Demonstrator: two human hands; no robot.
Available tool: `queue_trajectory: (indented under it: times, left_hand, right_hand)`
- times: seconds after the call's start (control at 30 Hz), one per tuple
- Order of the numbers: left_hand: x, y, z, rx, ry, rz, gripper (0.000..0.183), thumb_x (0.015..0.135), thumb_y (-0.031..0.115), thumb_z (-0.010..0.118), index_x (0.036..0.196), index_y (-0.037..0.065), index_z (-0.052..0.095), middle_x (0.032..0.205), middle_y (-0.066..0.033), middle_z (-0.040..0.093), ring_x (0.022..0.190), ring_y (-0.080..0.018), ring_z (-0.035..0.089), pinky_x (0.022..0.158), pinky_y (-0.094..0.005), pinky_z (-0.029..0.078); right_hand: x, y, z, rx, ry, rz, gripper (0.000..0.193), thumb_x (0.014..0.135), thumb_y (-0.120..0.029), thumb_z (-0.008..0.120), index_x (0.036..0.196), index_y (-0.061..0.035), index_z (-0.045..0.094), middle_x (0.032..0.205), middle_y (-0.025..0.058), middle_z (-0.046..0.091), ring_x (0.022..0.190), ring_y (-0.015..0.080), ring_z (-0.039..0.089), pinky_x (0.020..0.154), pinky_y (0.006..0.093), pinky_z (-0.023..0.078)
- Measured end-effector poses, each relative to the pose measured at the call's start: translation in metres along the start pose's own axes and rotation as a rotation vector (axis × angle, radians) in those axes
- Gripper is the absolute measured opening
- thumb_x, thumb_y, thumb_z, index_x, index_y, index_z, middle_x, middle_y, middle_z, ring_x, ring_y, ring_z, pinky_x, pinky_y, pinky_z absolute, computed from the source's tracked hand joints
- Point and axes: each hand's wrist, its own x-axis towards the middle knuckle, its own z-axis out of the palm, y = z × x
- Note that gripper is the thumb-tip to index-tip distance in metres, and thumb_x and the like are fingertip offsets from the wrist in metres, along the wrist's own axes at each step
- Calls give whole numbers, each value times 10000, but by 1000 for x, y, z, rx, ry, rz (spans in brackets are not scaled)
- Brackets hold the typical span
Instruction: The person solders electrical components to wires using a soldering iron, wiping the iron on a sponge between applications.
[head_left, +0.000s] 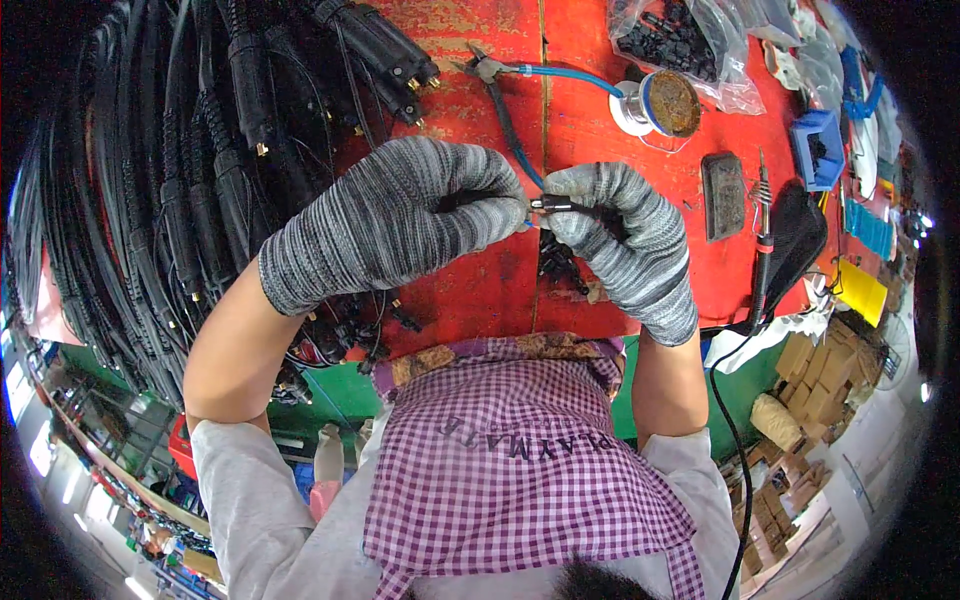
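Observation:
Both my hands wear grey striped knit gloves and meet over the red work table. My right hand is closed in a pinch on a small black plug with a bright metal end, which points left. Against that end, the fingertips of my left hand are pressed together; what they pinch is mostly hidden. A bit of blue shows just below them. Beyond my fingers lie wire cutters with blue handles, one handle reaching down close to the plug. Several small black parts lie beneath my hands.
Thick black cables with brass-tipped connectors heap the left side. A solder spool, a dark rectangular block and a soldering iron with its cord stand right. Further back are a bag of black parts and a blue bin.

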Motion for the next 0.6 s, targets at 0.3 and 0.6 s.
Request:
queue_trajectory:
  times: [0.3,0.6]
  left_hand:
    - [2,-1,0,59,1,-14,139,810,114,530,882,14,593,701,-10,573,658,-67,513,630,-230,437]
    - [2,-5,0,104,20,40,154,811,126,542,896,6,591,712,-19,583,648,-76,522,624,-237,446]
  right_hand:
    - [0,2,1,75,13,-66,208,760,1,608,965,-10,574,937,54,592,888,121,558,786,243,450]
    - [1,-1,0,55,-6,-78,216,757,15,604,969,-10,567,946,60,590,894,122,554,795,242,447]
